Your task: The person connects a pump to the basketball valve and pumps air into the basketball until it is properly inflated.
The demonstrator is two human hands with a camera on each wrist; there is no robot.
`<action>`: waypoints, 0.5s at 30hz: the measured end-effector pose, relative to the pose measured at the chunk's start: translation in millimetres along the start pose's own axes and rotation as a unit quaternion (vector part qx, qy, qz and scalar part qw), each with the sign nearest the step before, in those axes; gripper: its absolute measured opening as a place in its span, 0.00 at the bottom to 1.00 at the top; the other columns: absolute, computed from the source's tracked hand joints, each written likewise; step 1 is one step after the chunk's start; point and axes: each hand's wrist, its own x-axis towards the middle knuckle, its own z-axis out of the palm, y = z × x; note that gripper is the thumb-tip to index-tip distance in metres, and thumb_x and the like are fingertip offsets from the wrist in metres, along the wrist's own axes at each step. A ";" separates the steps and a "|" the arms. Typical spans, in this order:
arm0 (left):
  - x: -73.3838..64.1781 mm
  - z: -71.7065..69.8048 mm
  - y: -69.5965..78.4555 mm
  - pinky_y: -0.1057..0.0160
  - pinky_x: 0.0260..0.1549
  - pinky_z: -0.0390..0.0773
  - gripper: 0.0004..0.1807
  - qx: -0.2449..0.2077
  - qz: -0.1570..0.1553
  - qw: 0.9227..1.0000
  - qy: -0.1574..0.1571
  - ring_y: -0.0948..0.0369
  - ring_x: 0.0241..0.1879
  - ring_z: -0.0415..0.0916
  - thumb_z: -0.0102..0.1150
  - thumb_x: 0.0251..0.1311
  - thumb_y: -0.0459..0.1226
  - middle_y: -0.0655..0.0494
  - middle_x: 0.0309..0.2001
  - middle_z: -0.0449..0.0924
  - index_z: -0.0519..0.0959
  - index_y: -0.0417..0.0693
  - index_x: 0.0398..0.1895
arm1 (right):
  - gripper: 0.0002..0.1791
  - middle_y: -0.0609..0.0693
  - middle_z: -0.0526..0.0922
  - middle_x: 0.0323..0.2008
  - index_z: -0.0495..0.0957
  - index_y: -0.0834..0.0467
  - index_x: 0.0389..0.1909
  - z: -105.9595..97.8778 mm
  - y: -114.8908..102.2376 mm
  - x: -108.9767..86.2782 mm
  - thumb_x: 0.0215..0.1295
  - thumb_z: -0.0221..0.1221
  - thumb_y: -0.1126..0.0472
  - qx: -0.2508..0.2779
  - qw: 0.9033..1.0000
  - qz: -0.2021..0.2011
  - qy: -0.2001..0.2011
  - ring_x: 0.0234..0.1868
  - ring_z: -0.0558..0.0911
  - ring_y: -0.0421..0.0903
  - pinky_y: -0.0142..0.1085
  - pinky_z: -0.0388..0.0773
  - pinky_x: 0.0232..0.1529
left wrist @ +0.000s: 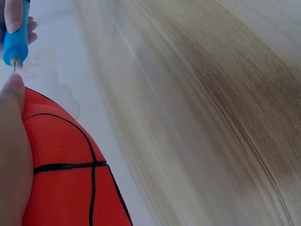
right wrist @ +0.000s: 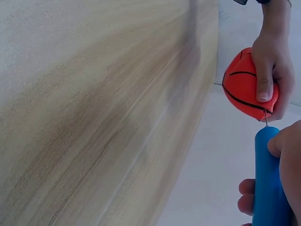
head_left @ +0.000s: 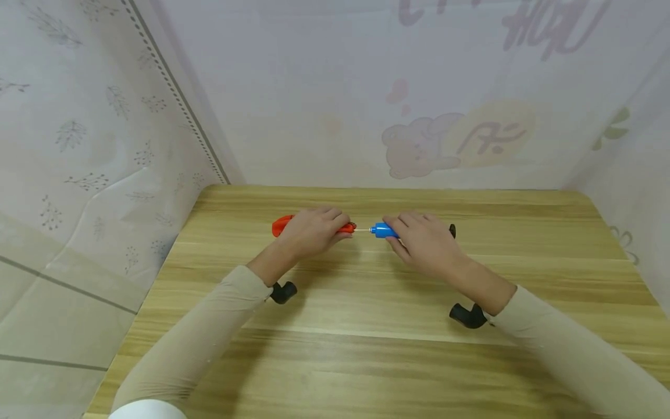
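"Where the sleeved forearms [head_left: 199, 329] cross the table [head_left: 340, 372], what do the hands hold?"

"L hand [head_left: 314, 230] grips a red ball [left wrist: 63, 141], slack-looking, w/ black seams; R hand [head_left: 426, 241] is wrapped round a blue pump [right wrist: 270, 179]."

"Axis?"

"Pump's long axis runs approx. L–R, end-on to the ball, which lies L of it, nearest L hand. Needle [head_left: 362, 230] bridges the gap, tip meeting the ball's R end; depth of entry, if any, can't tell."

"Labels?"

"No brand legible on ball or pump. Far wall [head_left: 314, 105]: pale cartoon bear [head_left: 419, 145], plus faint lettering [head_left: 541, 29] up top, partly cut off, unreadable w/ certainty."
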 end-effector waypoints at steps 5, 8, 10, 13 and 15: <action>3.3 -3.4 4.4 0.65 0.31 0.82 0.15 0.005 0.000 1.000 -0.020 0.59 0.33 0.82 0.62 0.69 0.49 0.56 0.34 0.82 0.80 0.45 0.42 | 0.25 0.57 0.85 0.46 0.78 0.64 0.61 -0.6 -2.3 -0.9 0.71 0.62 0.51 -0.012 1.000 0.000 0.000 0.48 0.84 0.54 0.49 0.82 0.48; 3.9 -5.0 6.6 0.64 0.31 0.82 0.15 0.008 -0.005 1.000 -0.025 0.59 0.32 0.81 0.63 0.69 0.49 0.56 0.33 0.81 0.79 0.45 0.39 | 0.25 0.57 0.85 0.45 0.78 0.64 0.60 -1.5 -4.4 -0.5 0.71 0.62 0.51 -0.030 0.999 -0.012 0.011 0.47 0.85 0.54 0.48 0.83 0.46; 4.0 -5.2 7.6 0.64 0.30 0.81 0.16 0.011 -0.009 0.999 -0.030 0.59 0.31 0.80 0.63 0.68 0.49 0.56 0.32 0.80 0.79 0.45 0.39 | 0.24 0.57 0.85 0.44 0.79 0.64 0.58 -1.9 -5.4 0.2 0.71 0.62 0.51 -0.044 0.999 -0.024 0.022 0.46 0.85 0.54 0.46 0.84 0.45; 3.6 -4.4 8.8 0.65 0.27 0.80 0.16 0.015 -0.017 0.999 -0.046 0.60 0.28 0.78 0.62 0.69 0.49 0.56 0.31 0.79 0.79 0.45 0.38 | 0.23 0.57 0.86 0.43 0.79 0.64 0.56 -1.6 -6.1 1.3 0.71 0.63 0.50 -0.061 0.997 -0.039 0.034 0.46 0.86 0.54 0.44 0.84 0.43; 3.4 -3.4 9.6 0.65 0.26 0.79 0.16 0.015 -0.021 0.998 -0.058 0.61 0.27 0.77 0.61 0.70 0.49 0.57 0.31 0.79 0.79 0.45 0.39 | 0.23 0.56 0.86 0.41 0.80 0.64 0.54 -0.8 -6.5 2.0 0.71 0.63 0.50 -0.071 0.996 -0.046 0.036 0.44 0.86 0.53 0.42 0.85 0.40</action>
